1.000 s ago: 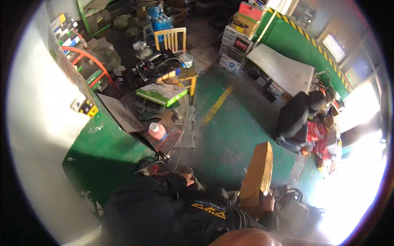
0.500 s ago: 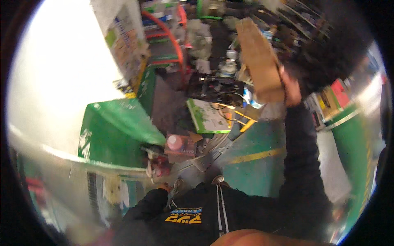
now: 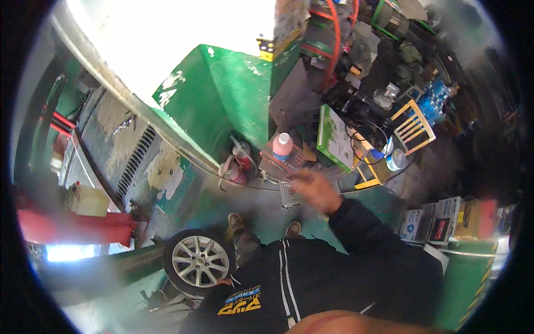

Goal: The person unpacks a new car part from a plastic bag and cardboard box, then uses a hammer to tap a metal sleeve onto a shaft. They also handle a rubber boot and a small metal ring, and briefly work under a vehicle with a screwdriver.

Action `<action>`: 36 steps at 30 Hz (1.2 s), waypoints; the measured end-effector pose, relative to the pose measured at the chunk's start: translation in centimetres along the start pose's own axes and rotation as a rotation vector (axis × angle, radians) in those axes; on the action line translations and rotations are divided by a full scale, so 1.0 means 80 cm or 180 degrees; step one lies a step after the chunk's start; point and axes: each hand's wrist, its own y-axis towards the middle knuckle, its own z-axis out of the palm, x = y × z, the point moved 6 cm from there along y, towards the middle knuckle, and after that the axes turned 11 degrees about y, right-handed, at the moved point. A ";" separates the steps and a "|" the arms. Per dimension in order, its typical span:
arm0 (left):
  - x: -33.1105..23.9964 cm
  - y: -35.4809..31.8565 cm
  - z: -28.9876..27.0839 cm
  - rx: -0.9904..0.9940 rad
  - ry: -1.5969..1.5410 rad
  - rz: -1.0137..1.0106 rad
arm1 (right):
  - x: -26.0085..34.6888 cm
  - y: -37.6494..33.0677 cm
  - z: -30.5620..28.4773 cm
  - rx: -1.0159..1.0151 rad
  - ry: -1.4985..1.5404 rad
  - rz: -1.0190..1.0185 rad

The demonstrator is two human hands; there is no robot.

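My right hand [image 3: 316, 190] is in front of me, smeared by motion, so its fingers do not read clearly. Just beyond it a pink bottle with a white cap [image 3: 282, 146] stands on a cardboard box [image 3: 273, 162]. A grey slotted drain plate [image 3: 290, 196] lies partly behind the hand. Only a sliver of my left hand [image 3: 223, 282] shows at the lower left, beside a car wheel with a silver rim [image 3: 200, 260]; its fingers are mostly hidden.
Beyond the bottle are a green and white box [image 3: 334, 136], a wooden chair [image 3: 413, 127] and a white tub [image 3: 396, 160]. Red bottles [image 3: 233, 173] stand by the green wall base [image 3: 239, 94]. Boxes [image 3: 445, 220] line a green ledge at right.
The long brown cardboard box is no longer in my right hand, which has come down and inward. The view has swung left, bringing the wheel into sight.
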 end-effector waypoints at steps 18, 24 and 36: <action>0.120 0.201 -0.290 -0.1279 -0.1652 0.0056 | -0.163 0.194 0.368 -0.0255 0.1658 0.2425; 0.247 0.231 -0.258 -0.0063 -0.1708 -0.0778 | -0.152 0.304 0.506 0.0752 0.1708 0.2374; 0.323 0.230 -0.361 -0.0920 -0.2854 -0.1904 | -0.095 0.748 0.986 0.1985 0.1398 0.1797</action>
